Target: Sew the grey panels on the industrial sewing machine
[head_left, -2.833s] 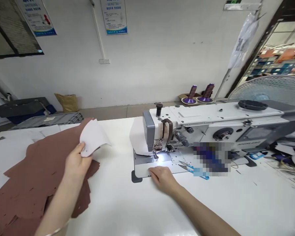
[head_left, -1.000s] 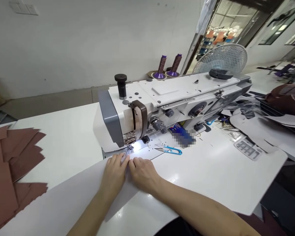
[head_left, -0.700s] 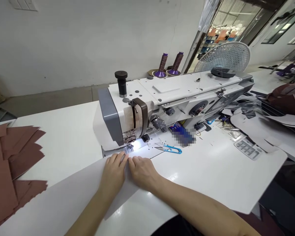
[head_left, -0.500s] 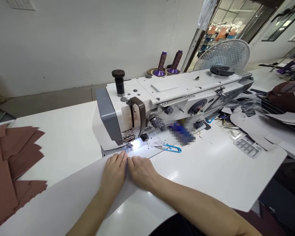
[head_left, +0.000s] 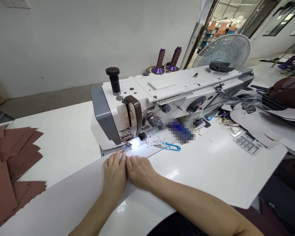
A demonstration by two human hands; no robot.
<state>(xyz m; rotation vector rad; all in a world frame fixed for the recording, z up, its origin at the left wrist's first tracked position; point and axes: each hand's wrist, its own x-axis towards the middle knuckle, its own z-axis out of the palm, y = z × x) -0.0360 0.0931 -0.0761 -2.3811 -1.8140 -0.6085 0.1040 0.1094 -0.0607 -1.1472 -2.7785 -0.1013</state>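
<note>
A large pale sheet of material lies across the table, and its far edge reaches the lit needle area of a white sewing machine. My left hand rests on this sheet near that edge, its fingers bent and pressed together on the material. Right beside it, my right hand has curled fingers gripping the sheet's right edge. Both sets of fingertips nearly touch, just in front of the presser foot. What lies under my fingers is hidden. Blue-handled thread snips lie to the right of the needle plate.
Brown cut pieces are stacked at the left. Two brown thread spools and a white fan stand behind the machine. At the right are pale scraps, a calculator-like keypad and a brown bundle.
The view has shifted slightly, so the machine appears a little further left and higher. Both hands stay at the sheet's edge, with hardly any movement.
</note>
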